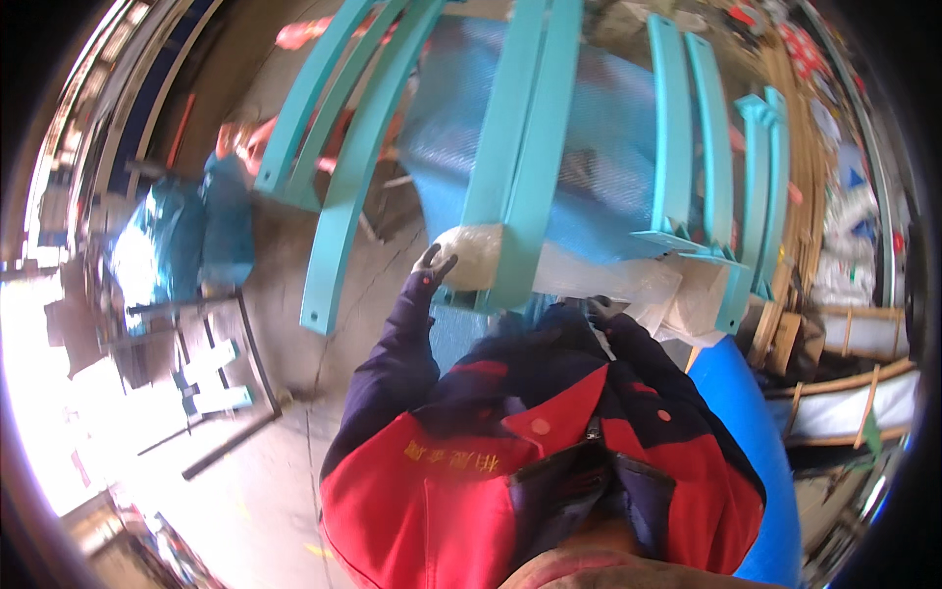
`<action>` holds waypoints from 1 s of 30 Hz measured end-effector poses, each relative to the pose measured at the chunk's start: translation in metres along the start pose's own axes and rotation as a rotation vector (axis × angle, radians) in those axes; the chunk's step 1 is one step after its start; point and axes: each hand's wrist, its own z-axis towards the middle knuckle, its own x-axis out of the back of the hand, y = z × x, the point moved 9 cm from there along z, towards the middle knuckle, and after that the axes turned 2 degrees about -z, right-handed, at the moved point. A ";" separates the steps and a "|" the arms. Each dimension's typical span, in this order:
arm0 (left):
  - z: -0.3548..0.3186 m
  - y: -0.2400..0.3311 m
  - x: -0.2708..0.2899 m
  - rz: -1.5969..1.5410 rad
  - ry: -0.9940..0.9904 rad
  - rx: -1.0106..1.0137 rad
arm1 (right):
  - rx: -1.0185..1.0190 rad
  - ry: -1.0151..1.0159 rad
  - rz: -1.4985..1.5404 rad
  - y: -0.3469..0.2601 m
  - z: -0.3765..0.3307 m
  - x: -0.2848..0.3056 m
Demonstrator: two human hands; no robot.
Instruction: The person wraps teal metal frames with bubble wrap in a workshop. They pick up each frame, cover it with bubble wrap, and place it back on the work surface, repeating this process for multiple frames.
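A stack of long turquoise-painted curved steel frames (pixel 520 147), laid over blue mesh sheeting (pixel 599 167), fills the workshop floor ahead of a worker in a red-and-navy jacket (pixel 510 461). The nearest frame's end is capped in clear plastic wrapping (pixel 473 257), with more loose film (pixel 628 285) beside it. The gloved left hand (pixel 432 267) presses against the wrapped end, fingers spread, apparently gripping the plastic. The gloved right hand (pixel 601 310) touches the film; whether it grasps cannot be told. The slick wrap could slip from gloved fingers, and the heavy, closely stacked frames could shift and pinch a hand.
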 end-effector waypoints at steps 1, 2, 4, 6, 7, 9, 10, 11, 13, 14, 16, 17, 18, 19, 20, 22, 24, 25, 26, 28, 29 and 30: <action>-0.004 0.005 0.016 0.055 0.047 -0.042 | -0.081 -0.008 0.138 0.013 -0.006 0.016; -0.008 0.006 0.031 0.108 0.076 -0.075 | -0.152 0.007 0.178 0.025 -0.015 0.032; -0.039 0.012 0.085 -0.045 0.147 -0.338 | -0.274 0.016 0.382 0.039 -0.036 0.055; -0.072 -0.006 0.194 -0.020 0.572 -0.214 | -0.305 0.045 0.356 0.042 -0.051 0.069; -0.095 -0.014 0.244 -0.021 0.806 -0.189 | -0.311 0.056 0.322 0.042 -0.058 0.073; -0.161 -0.040 0.332 0.480 1.304 0.398 | -0.378 0.187 0.243 0.046 -0.067 0.081; -0.175 -0.043 0.360 0.578 1.373 0.585 | -0.334 0.214 0.118 0.040 -0.067 0.082; -0.173 -0.070 0.370 0.268 1.259 0.605 | -0.249 0.213 0.049 0.029 -0.063 0.078; -0.164 -0.086 0.381 0.144 1.123 0.578 | -0.093 0.233 -0.057 0.006 -0.054 0.069; -0.159 -0.089 0.382 0.141 1.099 0.547 | -0.033 0.249 -0.102 -0.006 -0.049 0.065; -0.151 -0.093 0.376 0.153 1.073 0.497 | 0.168 0.225 -0.336 -0.039 -0.038 0.048; -0.146 -0.093 0.371 0.169 1.060 0.475 | 0.186 0.223 -0.416 -0.049 -0.031 0.040; -0.142 -0.093 0.366 0.178 1.051 0.453 | 0.204 0.230 -0.496 -0.060 -0.027 0.037; -0.139 -0.092 0.361 0.196 1.037 0.433 | 0.230 0.236 -0.485 -0.068 -0.022 0.027; -0.136 -0.091 0.356 0.217 1.027 0.410 | 0.228 0.175 -0.436 -0.072 -0.018 0.017; -0.132 -0.088 0.347 0.255 0.991 0.367 | 0.123 0.096 -0.378 -0.072 -0.011 -0.002; -0.131 -0.085 0.337 0.291 0.959 0.323 | 0.183 0.061 -0.564 -0.088 -0.007 -0.024; -0.131 -0.083 0.333 0.307 0.944 0.301 | 0.188 0.037 -0.642 -0.094 -0.006 -0.035; -0.132 -0.082 0.327 0.323 0.928 0.283 | 0.117 0.053 -0.762 -0.095 -0.005 -0.040; -0.133 -0.081 0.316 0.356 0.894 0.253 | 0.144 0.021 -0.656 -0.106 -0.007 -0.055; -0.132 -0.080 0.310 0.370 0.875 0.240 | 0.123 0.032 -0.623 -0.108 -0.007 -0.058; -0.132 -0.080 0.304 0.388 0.856 0.227 | 0.140 0.025 -0.626 -0.109 -0.007 -0.062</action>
